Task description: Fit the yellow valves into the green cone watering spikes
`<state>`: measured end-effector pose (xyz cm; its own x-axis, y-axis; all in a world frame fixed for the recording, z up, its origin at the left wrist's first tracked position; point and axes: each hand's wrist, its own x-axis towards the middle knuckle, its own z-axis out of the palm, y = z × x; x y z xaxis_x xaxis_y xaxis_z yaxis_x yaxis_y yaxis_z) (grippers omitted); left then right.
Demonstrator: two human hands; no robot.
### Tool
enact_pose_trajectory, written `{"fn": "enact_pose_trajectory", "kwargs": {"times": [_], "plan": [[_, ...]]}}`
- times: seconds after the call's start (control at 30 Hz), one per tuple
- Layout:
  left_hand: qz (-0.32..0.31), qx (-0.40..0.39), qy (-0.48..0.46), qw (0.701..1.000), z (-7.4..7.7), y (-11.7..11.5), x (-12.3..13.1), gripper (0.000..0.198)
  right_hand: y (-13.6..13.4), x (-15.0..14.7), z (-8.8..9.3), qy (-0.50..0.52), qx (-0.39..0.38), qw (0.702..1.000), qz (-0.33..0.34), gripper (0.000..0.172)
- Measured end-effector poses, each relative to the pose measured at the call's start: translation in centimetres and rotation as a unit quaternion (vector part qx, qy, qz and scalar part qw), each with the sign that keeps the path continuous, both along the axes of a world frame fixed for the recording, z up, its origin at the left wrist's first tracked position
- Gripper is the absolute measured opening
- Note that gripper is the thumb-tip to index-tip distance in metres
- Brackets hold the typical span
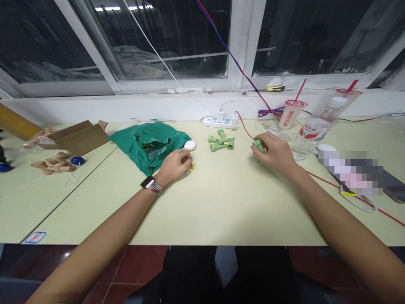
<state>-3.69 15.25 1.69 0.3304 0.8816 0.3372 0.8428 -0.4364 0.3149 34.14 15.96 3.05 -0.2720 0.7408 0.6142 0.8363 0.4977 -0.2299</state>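
My right hand (274,151) grips a green plastic piece (259,145) with a wide round end, above the right side of the table. My left hand (175,165) is at a small heap of yellow plastic bits (192,168), thumb and fingers drawn together. Whatever those fingers hold, if anything, is too small or hidden to make out. Between the hands, farther back, lies a pile of similar green plastic pieces (221,142) with a few yellow bits among them. Just beyond my left hand are a round white object (190,145) and a torn-open green plastic bag (126,139) with green pieces inside.
A white power strip (220,122) with plugs lies along the back wall. On the right stand a water bottle (311,131) and a drink cup (291,115), with a phone (394,185) nearby. Wooden toy parts (53,164) and an open cardboard box (80,137) are on the left.
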Motion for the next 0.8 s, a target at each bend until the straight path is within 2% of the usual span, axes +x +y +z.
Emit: {"fn": "enact_pose_trajectory", "kwargs": {"times": [0.17, 0.4, 0.5, 0.67, 0.8], "plan": [[0.000, -0.002, 0.004, 1.000, 0.0, -0.3, 0.1, 0.018, 0.7, 1.2, -0.1, -0.094, -0.089, 0.989, -0.078, 0.018], [0.008, 0.003, -0.012, 1.000, -0.1, -0.4, 0.2, 0.020, 1.1, 1.5, -1.2, -0.101, -0.098, 0.985, -0.098, 0.021], [0.018, 0.004, -0.029, 0.999, -0.3, -0.4, 0.2, 0.016, 1.1, 1.5, -1.3, -0.075, -0.076, 0.989, -0.099, 0.027], [0.030, 0.009, -0.035, 0.999, -0.5, -0.3, 0.0, 0.015, 1.2, -1.4, -0.8, -0.075, -0.024, 0.995, -0.065, 0.031], [0.035, 0.008, -0.037, 0.999, -0.4, -0.2, -0.1, 0.016, 2.1, -5.5, -0.5, -0.171, -0.058, 0.984, 0.004, 0.044]]}}
